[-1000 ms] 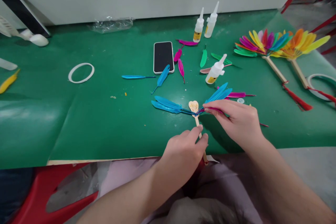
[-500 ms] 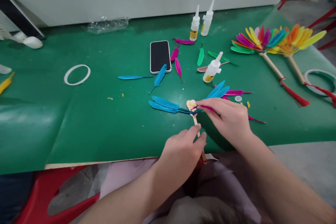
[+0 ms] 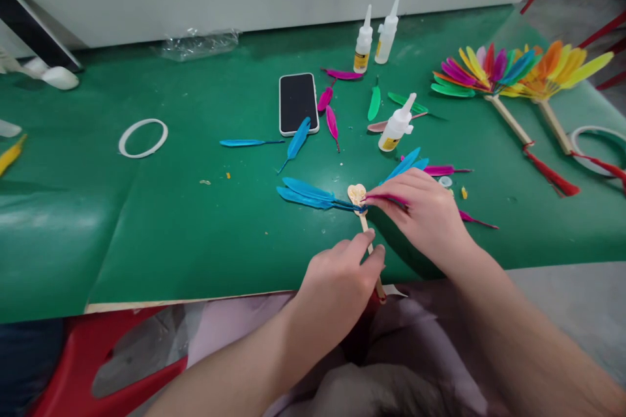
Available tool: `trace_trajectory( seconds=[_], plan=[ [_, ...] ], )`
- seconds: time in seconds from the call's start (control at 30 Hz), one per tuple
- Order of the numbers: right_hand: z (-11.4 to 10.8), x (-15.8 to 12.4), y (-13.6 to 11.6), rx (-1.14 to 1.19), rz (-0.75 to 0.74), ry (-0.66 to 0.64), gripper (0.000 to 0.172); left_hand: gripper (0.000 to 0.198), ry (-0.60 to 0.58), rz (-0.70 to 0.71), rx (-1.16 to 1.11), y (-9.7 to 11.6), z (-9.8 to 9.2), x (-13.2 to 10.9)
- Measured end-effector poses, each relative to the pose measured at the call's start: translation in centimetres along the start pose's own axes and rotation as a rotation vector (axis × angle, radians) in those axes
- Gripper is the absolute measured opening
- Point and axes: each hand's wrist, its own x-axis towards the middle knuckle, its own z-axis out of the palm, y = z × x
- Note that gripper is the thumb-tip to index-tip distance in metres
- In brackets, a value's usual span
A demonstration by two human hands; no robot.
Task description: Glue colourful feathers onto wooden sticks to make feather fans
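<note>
My left hand [image 3: 345,277] grips a wooden fan handle [image 3: 364,224] lying at the table's front edge. The handle ends in a small heart-shaped head [image 3: 357,194] smeared with something yellowish. Blue feathers [image 3: 308,193] stick out from the head to the left, and more blue feathers [image 3: 403,166] fan out to the right, partly behind my fingers. Between the thumb and fingers of my right hand [image 3: 425,208] is a magenta feather [image 3: 386,197], its quill end at the heart-shaped head. Whether the quill touches the head I cannot tell.
A glue bottle [image 3: 397,125] stands just beyond my right hand, with two more bottles [image 3: 362,45] farther back. Loose feathers [image 3: 332,124] lie around a phone [image 3: 298,104]. Finished feather fans [image 3: 508,118] rest at the right, a white ring [image 3: 143,138] at the left.
My right hand has shifted slightly, bringing the magenta feather's tip a little across the heart-shaped head. My left hand stays on the handle.
</note>
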Motion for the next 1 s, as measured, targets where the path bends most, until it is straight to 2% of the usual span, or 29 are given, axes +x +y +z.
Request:
trace_trajectory(
  seconds=[0.1, 0.4, 0.57, 0.77, 1.0],
  plan=[
    [-0.03, 0.12, 0.02, 0.001, 0.023, 0.05, 0.01, 0.025, 0.01, 0.001, -0.004, -0.04, 0.04, 0.05],
    [0.44, 0.09, -0.23, -0.019, 0.063, -0.035, 0.013, 0.025, 0.004, -0.004, -0.007, -0.04, 0.04, 0.07],
    [0.23, -0.11, 0.06, -0.029, 0.05, 0.01, 0.014, 0.025, 0.012, 0.002, -0.004, -0.05, -0.01, 0.07],
    [0.39, -0.06, -0.04, -0.021, 0.073, -0.055, 0.014, 0.025, -0.007, 0.003, -0.01, -0.07, -0.05, 0.15],
    [0.44, 0.05, -0.2, -0.018, 0.07, -0.016, 0.017, 0.025, 0.008, -0.001, -0.003, -0.01, 0.04, 0.18]
  ],
)
